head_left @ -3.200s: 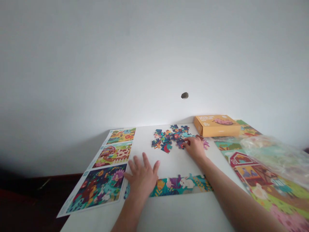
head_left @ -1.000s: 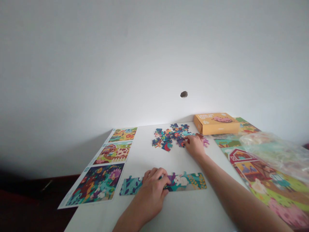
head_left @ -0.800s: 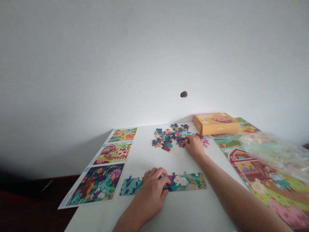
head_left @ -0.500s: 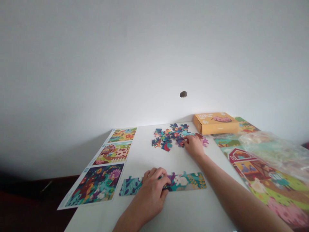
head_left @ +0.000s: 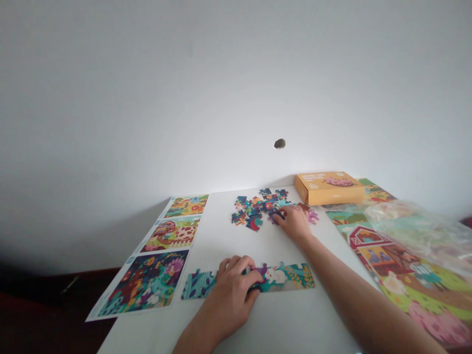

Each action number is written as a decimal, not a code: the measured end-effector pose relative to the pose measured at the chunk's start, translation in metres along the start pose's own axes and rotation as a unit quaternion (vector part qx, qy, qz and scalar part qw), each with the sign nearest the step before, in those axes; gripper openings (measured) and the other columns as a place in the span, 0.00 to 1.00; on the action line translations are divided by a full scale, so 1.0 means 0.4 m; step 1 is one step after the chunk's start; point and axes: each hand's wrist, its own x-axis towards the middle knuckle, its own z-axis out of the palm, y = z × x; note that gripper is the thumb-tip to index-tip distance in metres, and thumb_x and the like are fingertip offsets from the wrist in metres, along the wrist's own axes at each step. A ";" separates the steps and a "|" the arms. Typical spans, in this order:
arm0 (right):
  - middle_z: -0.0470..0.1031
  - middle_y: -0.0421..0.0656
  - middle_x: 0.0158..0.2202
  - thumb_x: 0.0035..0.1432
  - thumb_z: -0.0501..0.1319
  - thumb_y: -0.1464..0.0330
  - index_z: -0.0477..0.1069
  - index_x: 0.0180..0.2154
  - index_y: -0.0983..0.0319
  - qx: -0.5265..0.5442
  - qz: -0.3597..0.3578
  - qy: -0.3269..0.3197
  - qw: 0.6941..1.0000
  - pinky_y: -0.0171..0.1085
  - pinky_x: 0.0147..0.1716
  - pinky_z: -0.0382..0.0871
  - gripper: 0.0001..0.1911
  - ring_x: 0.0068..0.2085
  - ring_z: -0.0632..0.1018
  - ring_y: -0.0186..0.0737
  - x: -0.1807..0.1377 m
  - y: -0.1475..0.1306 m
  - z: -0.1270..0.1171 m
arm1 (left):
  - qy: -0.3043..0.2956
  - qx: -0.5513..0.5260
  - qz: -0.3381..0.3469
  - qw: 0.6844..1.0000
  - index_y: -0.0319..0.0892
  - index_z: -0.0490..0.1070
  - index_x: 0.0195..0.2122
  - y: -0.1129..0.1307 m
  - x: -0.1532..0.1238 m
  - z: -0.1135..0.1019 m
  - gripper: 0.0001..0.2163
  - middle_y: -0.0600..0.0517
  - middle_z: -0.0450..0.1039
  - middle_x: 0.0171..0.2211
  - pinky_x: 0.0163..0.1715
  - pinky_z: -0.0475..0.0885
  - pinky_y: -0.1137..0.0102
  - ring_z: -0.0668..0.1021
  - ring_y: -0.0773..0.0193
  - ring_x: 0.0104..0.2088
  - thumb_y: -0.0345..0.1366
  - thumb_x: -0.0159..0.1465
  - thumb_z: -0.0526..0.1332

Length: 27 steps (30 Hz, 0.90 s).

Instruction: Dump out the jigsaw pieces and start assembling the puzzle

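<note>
A joined strip of jigsaw puzzle (head_left: 275, 276), with a white rabbit and leaves, lies along the near part of the table. My left hand (head_left: 238, 282) is bent over its middle, thumb at the near edge and fingers on top, hiding that section. Farther back is a loose heap of puzzle pieces (head_left: 254, 207), mostly dark blue, teal and red. At the heap's right side, my right hand (head_left: 295, 221) has its thumb and index finger on a dark purple-blue puzzle piece (head_left: 276, 216). A pink-purple piece (head_left: 313, 216) lies just right of that hand.
A reference sheet (head_left: 143, 282) with three pictures lies along the white table's left edge. A yellow puzzle box (head_left: 330, 189) stands at the back right. Beside it are a farm picture (head_left: 413, 275) and a crumpled clear plastic bag (head_left: 416, 226). A wall rises behind the table.
My right hand has shifted slightly left, its thumb and index finger now over the dark purple-blue piece. My left hand stays on the strip, almost unmoved.
</note>
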 end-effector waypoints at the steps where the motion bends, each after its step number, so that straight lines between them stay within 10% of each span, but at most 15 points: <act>1: 0.76 0.46 0.42 0.57 0.62 0.53 0.76 0.44 0.55 -0.003 -0.010 0.001 1.000 0.43 0.45 0.57 0.17 0.47 0.70 0.50 -0.003 -0.004 0.000 | 0.001 0.001 0.001 1.000 0.51 0.74 0.37 0.000 0.000 0.001 0.08 0.54 0.69 0.43 0.51 0.59 0.59 0.69 0.59 0.46 0.30 0.60 0.62; 11: 0.71 0.50 0.48 0.59 0.60 0.61 0.74 0.49 0.55 -0.035 -0.036 0.009 0.999 0.51 0.49 0.56 0.16 0.50 0.66 0.55 -0.010 -0.009 -0.001 | 0.009 0.014 0.010 1.000 0.49 0.74 0.36 -0.002 0.001 0.006 0.04 0.54 0.69 0.42 0.51 0.58 0.60 0.69 0.59 0.46 0.32 0.61 0.63; 18: 0.66 0.41 0.61 0.60 0.60 0.61 0.66 0.57 0.46 0.023 -0.303 -0.109 0.946 0.57 0.56 0.48 0.23 0.59 0.60 0.54 -0.038 -0.053 -0.002 | 0.012 0.014 0.012 1.000 0.48 0.74 0.35 0.002 0.003 0.008 0.02 0.54 0.69 0.41 0.51 0.59 0.59 0.69 0.59 0.45 0.33 0.62 0.63; 27: 0.69 0.43 0.57 0.56 0.64 0.62 0.70 0.54 0.53 0.052 -0.322 -0.122 0.938 0.52 0.56 0.50 0.23 0.55 0.63 0.51 -0.045 -0.060 -0.012 | 0.009 0.012 0.009 1.000 0.48 0.74 0.34 0.001 0.004 0.008 0.03 0.53 0.69 0.41 0.52 0.58 0.59 0.69 0.59 0.46 0.33 0.62 0.62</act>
